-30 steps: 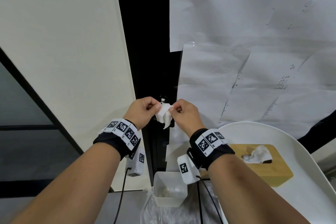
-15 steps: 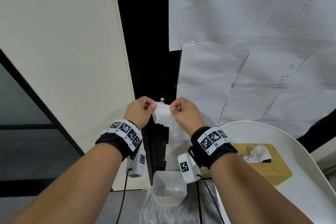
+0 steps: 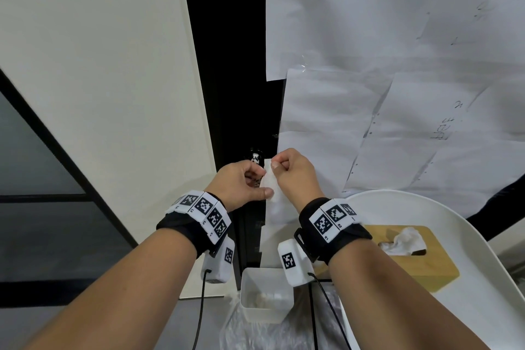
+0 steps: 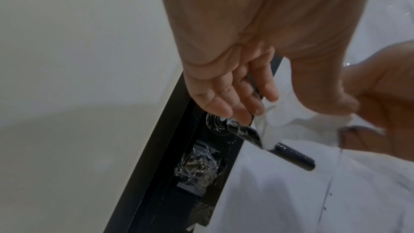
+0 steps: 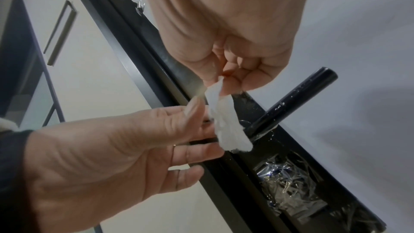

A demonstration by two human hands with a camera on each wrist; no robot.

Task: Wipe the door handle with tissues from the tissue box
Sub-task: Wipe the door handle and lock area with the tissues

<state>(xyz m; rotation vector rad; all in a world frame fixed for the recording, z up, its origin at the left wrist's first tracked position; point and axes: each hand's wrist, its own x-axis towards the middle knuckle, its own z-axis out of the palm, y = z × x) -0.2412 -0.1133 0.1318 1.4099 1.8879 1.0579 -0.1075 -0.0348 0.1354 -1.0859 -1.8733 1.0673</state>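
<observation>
Presently right hand (image 5: pixel 226 45) pinches tissue (image 5: pixel 226 123) just above black door handle (image 5: pixel 293 102), left hand (image 5: pixel 125 150) fingers loose beside it; wiping underway, next press tissue onto the bar.

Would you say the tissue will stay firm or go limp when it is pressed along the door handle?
Probably limp: the tissue droops in soft folds below the right hand pinching it. It looks light and thin, so it may tear or bunch against the door handle.
</observation>
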